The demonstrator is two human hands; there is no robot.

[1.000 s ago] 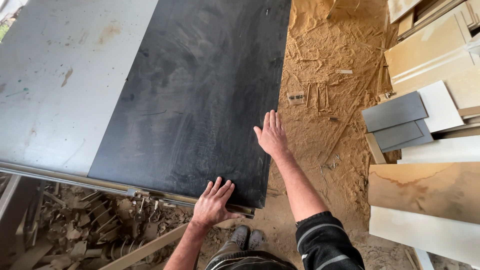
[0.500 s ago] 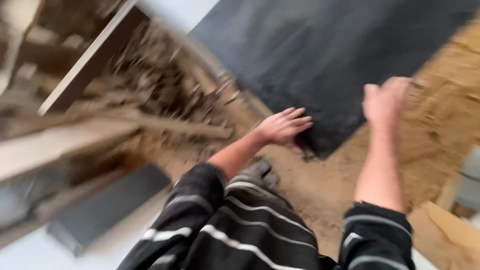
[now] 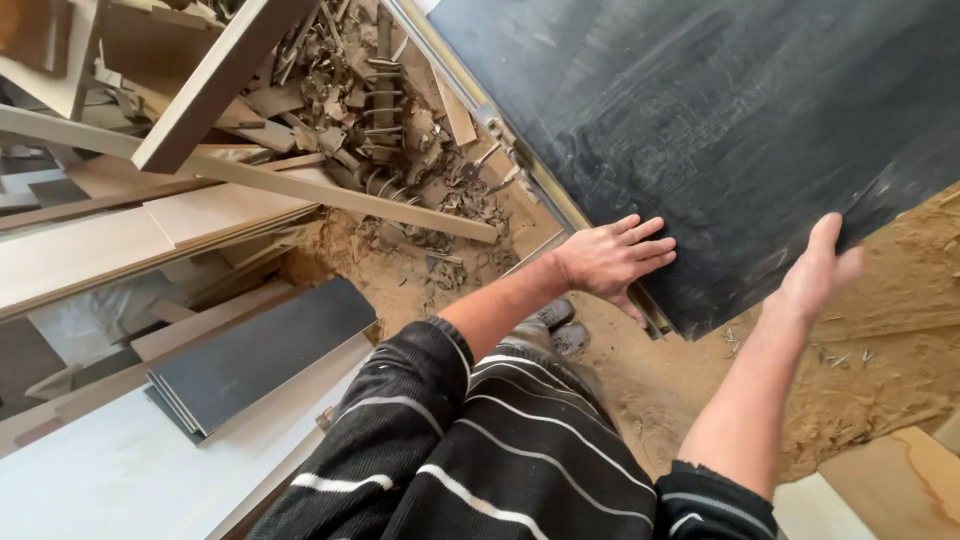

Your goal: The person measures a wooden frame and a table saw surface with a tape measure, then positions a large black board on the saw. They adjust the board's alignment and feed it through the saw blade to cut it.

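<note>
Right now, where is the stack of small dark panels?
In the head view, lower left: the stack of small dark panels lies on pale boards, left of the person's striped sleeve.

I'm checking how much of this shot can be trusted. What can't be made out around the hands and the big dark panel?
- Large dark grey flat panel: head view, its far end is cut off by the top and right frame edges.
- Right hand: fingertips meet the panel's edge; whether they curl under is hidden.
- Left hand: its palm hides the panel corner beneath.
- Grey shoes: mostly hidden behind the left forearm.
</note>
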